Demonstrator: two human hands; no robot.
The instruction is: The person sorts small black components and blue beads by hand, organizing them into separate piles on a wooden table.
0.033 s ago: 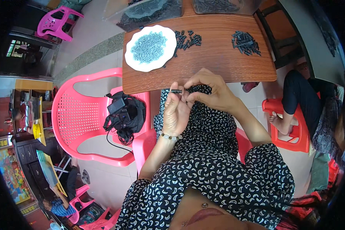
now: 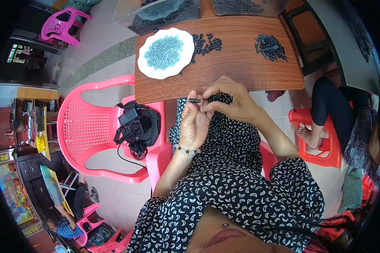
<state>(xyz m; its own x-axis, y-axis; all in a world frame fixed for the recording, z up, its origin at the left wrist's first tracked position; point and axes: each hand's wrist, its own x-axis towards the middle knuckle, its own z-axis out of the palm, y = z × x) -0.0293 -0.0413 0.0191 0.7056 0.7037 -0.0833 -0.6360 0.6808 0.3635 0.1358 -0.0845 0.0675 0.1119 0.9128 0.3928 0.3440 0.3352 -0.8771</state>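
Black piece (image 2: pixel 194 100), near side and right of the white plate (image 2: pixel 189 46), pinched between thumb and fingers of left hand (image 2: pixel 194 128). Right hand (image 2: pixel 236 101) has thumb and index bent together beside it; can't tell if they grip anything. Plate heaped with pale bits (image 2: pixel 164 51). Loose black pieces (image 2: pixel 216 44) just right of plate, black heap (image 2: pixel 271 47) well right. Seems mid-piece, plenty left; which pile is finished, unclear.

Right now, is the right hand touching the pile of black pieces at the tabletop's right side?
Apart: the head view shows bare brown tabletop between the right hand and that black pile.
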